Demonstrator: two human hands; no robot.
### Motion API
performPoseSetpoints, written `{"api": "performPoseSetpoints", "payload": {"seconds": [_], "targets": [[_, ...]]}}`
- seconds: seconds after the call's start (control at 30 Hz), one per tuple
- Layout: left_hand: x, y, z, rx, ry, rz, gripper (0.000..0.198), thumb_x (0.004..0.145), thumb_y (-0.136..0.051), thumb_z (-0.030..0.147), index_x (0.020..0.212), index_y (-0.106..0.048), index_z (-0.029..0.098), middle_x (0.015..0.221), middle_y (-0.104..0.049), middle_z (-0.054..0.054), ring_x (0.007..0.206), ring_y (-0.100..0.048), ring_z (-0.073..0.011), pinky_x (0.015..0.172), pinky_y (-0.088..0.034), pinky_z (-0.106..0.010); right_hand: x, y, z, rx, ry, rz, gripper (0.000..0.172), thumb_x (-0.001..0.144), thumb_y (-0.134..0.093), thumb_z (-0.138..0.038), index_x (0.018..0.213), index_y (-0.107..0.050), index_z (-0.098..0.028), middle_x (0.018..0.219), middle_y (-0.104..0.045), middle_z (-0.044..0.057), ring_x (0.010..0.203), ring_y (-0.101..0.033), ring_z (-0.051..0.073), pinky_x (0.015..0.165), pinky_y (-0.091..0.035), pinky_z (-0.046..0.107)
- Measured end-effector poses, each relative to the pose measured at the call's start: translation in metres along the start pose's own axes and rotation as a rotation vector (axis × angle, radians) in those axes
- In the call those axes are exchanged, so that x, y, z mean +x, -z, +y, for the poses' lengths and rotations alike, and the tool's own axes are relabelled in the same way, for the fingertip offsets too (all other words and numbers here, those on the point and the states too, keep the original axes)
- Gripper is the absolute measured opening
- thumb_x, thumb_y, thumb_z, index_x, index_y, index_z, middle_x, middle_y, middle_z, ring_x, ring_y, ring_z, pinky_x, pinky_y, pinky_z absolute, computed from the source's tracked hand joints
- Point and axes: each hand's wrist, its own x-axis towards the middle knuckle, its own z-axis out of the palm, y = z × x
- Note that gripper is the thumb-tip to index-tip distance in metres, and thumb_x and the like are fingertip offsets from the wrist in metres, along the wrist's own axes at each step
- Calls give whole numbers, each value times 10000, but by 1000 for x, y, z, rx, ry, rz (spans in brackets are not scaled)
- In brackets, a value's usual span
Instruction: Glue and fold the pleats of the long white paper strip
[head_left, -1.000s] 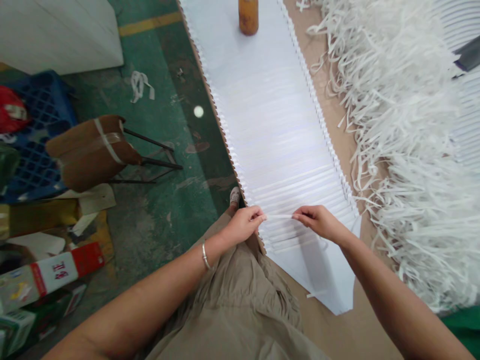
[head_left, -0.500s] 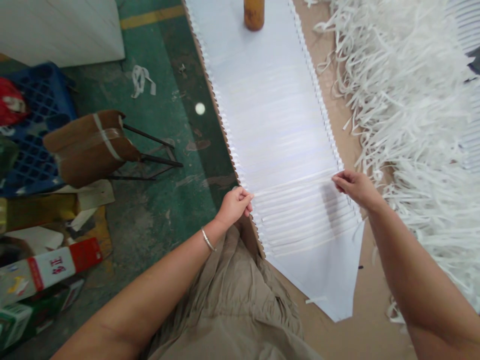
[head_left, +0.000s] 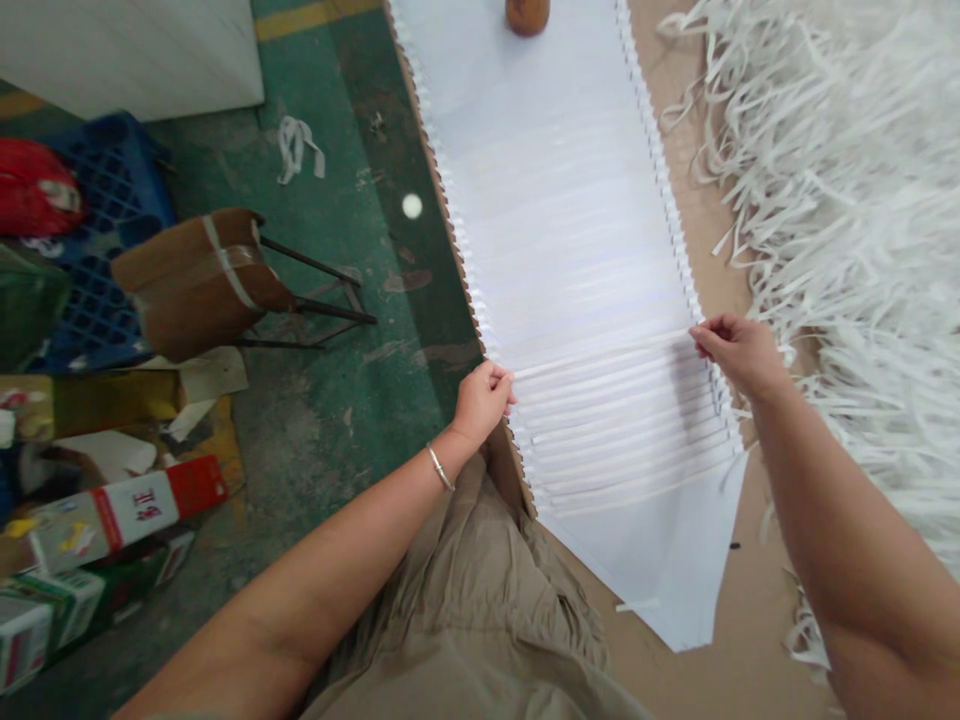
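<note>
A thin white strip (head_left: 600, 356) stretches nearly straight across a long white sheet (head_left: 562, 200) with notched side edges. My left hand (head_left: 485, 400) pinches the strip's left end at the sheet's left edge. At the opposite edge, my right hand (head_left: 739, 350) pinches the other end between thumb and fingers. Several similar strips (head_left: 622, 440) lie side by side on the sheet, nearer to my body. The sheet's near end (head_left: 679, 590) tapers to a blunt point, with a short loose strip piece on it.
A large heap of loose white strips (head_left: 847, 200) covers the right side of the cardboard-brown table surface (head_left: 637, 640). An amber-brown bottle or jar (head_left: 527, 14) stands on the sheet's far part. On the left floor are a cardboard-wrapped stool (head_left: 199, 285), a blue crate (head_left: 112, 190) and boxes (head_left: 142, 510).
The camera view has shifted slightly, so most things appear further right. My hands remain at the two edges, and the strip between them now looks raised and tauter.
</note>
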Motion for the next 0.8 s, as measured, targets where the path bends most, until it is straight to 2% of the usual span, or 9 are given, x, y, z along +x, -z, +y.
{"api": "performPoseSetpoints", "payload": {"seconds": [0.23, 0.6, 0.8], "targets": [[3, -4, -5, 31, 12, 16, 168, 867, -589, 282, 729, -533, 207, 560, -625, 31, 432, -552, -102, 468, -422, -206, 8, -1, 9, -48, -12, 25, 204, 794, -690, -405, 784, -642, -207, 606, -615, -7, 540, -512, 143, 565, -401, 294], [6, -8, -12, 29, -1, 27, 162, 863, -575, 325, 750, -542, 214, 581, -638, 31, 463, -583, -113, 495, -435, -211, 13, -10, 19, -94, 25, 59, 254, 791, -649, -463, 817, -630, -210, 626, -613, -4, 588, -550, 166, 596, -427, 301], [6, -7, -8, 45, -6, 35, 156, 849, -576, 309, 730, -538, 215, 563, -624, 39, 441, -563, -104, 489, -427, -204, 10, -14, 12, -221, 81, 123, 256, 785, -635, -455, 794, -647, -199, 685, -656, 29, 653, -581, 183, 680, -458, 326]]}}
